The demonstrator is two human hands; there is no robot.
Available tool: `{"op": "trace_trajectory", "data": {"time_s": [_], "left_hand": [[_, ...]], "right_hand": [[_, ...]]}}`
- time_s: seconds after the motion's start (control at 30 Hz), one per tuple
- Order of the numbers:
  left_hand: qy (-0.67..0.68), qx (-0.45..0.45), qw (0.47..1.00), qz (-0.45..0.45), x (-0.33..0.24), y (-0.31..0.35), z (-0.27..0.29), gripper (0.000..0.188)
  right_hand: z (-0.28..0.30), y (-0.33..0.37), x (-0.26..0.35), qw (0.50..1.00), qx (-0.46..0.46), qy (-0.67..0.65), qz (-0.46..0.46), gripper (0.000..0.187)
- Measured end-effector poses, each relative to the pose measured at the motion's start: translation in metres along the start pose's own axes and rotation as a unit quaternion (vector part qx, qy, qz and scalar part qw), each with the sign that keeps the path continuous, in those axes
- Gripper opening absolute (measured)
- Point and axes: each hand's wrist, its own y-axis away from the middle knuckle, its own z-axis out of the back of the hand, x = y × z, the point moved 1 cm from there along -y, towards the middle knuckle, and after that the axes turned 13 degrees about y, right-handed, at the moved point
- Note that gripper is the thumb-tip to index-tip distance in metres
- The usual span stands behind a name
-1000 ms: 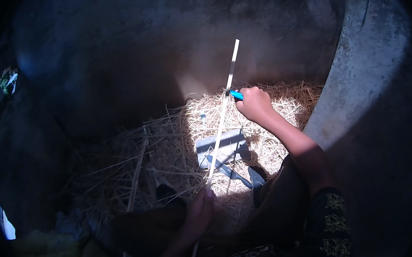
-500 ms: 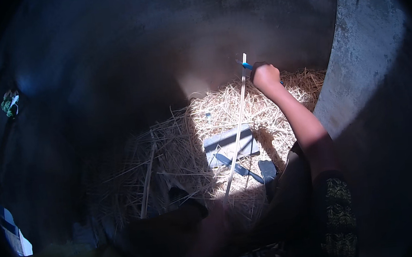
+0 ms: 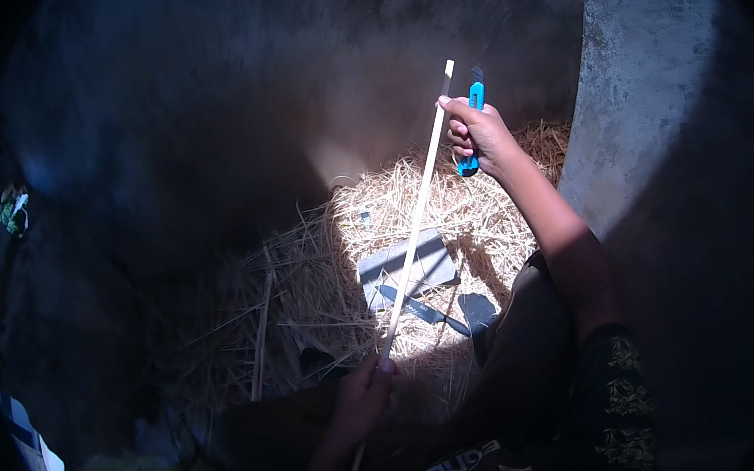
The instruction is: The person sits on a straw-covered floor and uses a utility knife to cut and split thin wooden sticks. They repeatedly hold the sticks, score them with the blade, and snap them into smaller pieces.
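A long, thin pale strip (image 3: 420,209), looking like split bamboo or wood, slants up from my lap toward the far wall. My left hand (image 3: 362,403), in shadow, is closed around its lower part. Near the strip's upper end is my right hand (image 3: 478,132), closed on a blue utility knife (image 3: 477,97) with the blade pointing up. Its thumb and forefinger also touch the strip. Below the strip, a knife with a dark blade and handle (image 3: 438,315) lies partly across a flat grey block (image 3: 406,264).
Straw-like shavings (image 3: 325,258) cover the ground ahead. Another long strip (image 3: 262,340) lies at the left in shadow. A dark flat object (image 3: 478,310) sits beside my leg. A dark wall (image 3: 203,89) curves behind, and a grey concrete surface (image 3: 650,77) rises at the right.
My right hand has turned, so the utility knife now points upward, and its thumb and forefinger meet the strip. The strip's top has risen a little. My left hand shows more clearly.
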Motion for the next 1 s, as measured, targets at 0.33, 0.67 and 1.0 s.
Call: {"op": "trace_trajectory", "data": {"time_s": [0.33,0.67,1.0], "left_hand": [[0.464,0.277,0.835,0.102,-0.002,-0.031,0.003,0.051],[0.442,0.16,0.878,0.088,0.011,-0.03,0.007,0.043],[0.305,-0.057,0.95,0.028,0.0,-0.002,-0.016,0.045]], "right_hand": [[-0.049,0.039,-0.008,0.961,0.232,0.15,-0.02,0.015],[-0.077,0.065,-0.064,0.661,0.105,0.68,0.301,0.014],[-0.118,0.085,-0.084,0.617,0.068,0.673,0.402,0.017]]}}
